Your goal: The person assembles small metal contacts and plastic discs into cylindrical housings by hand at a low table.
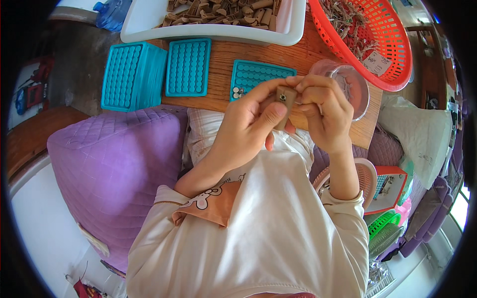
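Observation:
A small brown casing point(284, 110) with a metal-rimmed hole near its top is gripped by my left hand point(246, 121), thumb across its front. My right hand point(325, 107) is closed at the casing's right side, its fingertips pinched together; what they hold, if anything, is too small to make out. Just beyond the hands lies a teal tray point(263, 70) with round pockets. A few small round silvery pieces point(238, 92) sit at its near left corner. Part of that tray is hidden behind my fingers.
Left on the wooden table point(221, 64) stand a stack of teal trays point(121, 74) and another teal tray point(188, 67). A white bin point(213, 34) of brown casings is beyond. Right are a pinkish bowl point(358, 84) and red basket point(397, 69) of wired parts.

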A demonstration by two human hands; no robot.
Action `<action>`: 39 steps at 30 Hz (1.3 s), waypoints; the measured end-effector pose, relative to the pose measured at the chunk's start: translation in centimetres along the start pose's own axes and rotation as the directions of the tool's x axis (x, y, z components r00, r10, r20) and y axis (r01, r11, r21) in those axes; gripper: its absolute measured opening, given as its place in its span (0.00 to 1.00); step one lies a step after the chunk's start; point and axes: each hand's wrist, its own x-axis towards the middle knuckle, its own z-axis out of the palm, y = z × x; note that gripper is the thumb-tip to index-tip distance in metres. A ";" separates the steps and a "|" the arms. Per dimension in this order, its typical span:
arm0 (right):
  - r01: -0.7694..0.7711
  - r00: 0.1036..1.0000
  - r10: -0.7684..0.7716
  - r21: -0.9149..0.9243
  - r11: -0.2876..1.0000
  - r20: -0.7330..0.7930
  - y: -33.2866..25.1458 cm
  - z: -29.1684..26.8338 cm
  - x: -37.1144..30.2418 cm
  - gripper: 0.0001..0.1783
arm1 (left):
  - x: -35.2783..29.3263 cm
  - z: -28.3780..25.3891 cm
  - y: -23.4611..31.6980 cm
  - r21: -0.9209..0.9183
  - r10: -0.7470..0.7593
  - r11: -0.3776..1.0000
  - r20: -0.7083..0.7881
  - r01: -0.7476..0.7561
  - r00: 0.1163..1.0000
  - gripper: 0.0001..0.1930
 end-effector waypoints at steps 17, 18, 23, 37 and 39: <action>0.009 0.998 -0.009 0.000 1.000 -0.057 0.7 1.4 0.2 0.10 | 0.1 -0.2 0.1 0.046 0.042 0.998 -0.086 -0.038 0.995 0.16; 0.009 0.998 -0.009 0.000 1.000 -0.056 0.8 1.5 0.3 0.10 | 0.2 -0.3 0.0 0.046 0.042 0.998 -0.086 -0.038 0.995 0.16; -0.007 1.000 0.007 0.002 1.000 -0.016 1.0 1.5 0.5 0.10 | 0.3 -0.6 -0.3 0.049 0.035 0.998 -0.095 -0.030 0.995 0.15; -0.241 0.964 0.253 0.126 0.962 -0.087 -1.4 1.5 -1.8 0.21 | 1.0 0.1 -1.4 0.217 0.436 0.890 -0.151 -0.401 0.887 0.16; -0.240 0.967 0.237 -0.020 0.971 -0.095 -1.7 1.1 -1.6 0.19 | 0.9 -0.1 -1.3 0.329 0.503 0.834 -0.122 -0.443 0.856 0.16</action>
